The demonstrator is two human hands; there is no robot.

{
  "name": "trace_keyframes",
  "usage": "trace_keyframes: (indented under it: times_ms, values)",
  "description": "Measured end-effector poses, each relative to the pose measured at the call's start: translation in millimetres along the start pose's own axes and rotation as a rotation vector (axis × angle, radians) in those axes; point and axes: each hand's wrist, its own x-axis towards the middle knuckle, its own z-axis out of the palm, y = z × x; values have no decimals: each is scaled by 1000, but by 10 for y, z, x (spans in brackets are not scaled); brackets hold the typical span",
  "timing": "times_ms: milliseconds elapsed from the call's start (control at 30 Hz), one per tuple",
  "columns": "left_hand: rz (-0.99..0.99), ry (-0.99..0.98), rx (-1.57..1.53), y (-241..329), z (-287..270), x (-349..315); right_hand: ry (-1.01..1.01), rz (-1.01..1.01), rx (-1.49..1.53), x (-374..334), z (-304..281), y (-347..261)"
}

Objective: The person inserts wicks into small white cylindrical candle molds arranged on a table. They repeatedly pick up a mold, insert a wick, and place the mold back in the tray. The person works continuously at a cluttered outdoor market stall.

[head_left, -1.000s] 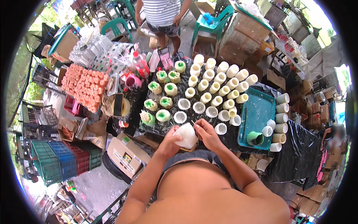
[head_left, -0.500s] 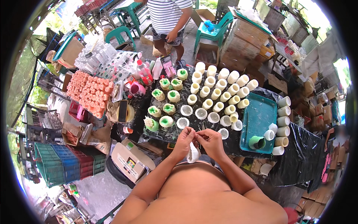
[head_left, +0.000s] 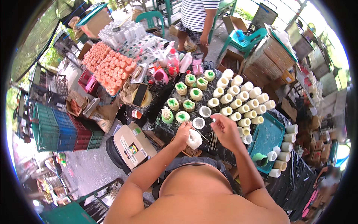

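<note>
My left hand point(head_left: 182, 135) is closed on a white, rounded bundle point(head_left: 194, 139) with a hollow in it; its material is unclear. A thin pale strand point(head_left: 201, 136) runs beside it. To the right, apart from it, my right hand point(head_left: 226, 131) has its fingers curled, with a tiny white bit at the tips that I cannot make out. Several thin pale sticks point(head_left: 213, 139) lie on the black-covered table under that hand. Just beyond my hands stand two whitish cups point(head_left: 198, 123). Candle-like pieces with green tops point(head_left: 182, 117) stand at the left.
Rows of cream cylinders point(head_left: 243, 108) fill the table's right part, beside a teal tray point(head_left: 269, 137) holding a green cup point(head_left: 260, 159). Orange pieces point(head_left: 109, 68), a red bottle point(head_left: 173, 63) and a phone point(head_left: 140, 95) are on the left. A person point(head_left: 197, 18) stands across the table.
My hands were together at the white bundle; now they are apart, the right one moved away to the right. The view has turned, and the thin sticks on the table now show.
</note>
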Motion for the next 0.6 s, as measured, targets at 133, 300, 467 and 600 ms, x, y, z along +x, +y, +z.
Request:
trace_keyframes:
  times_ms: [133, 300, 467, 600]
  values:
    - [-67, 20, -120, -16, -364, 18, -196, -22, -58, 648, 41, -516]
    - [-135, 19, -308, -58, -686, -49, -518, -23, 94, 1807, 1019, -603]
    - [-137, 2, -377, -116, -874, -37, -857, 46, -101, 2813, 2477, -124]
    - [-144, 21, -404, -63, -988, -59, -858, 419, -32, 2901, 2918, -219]
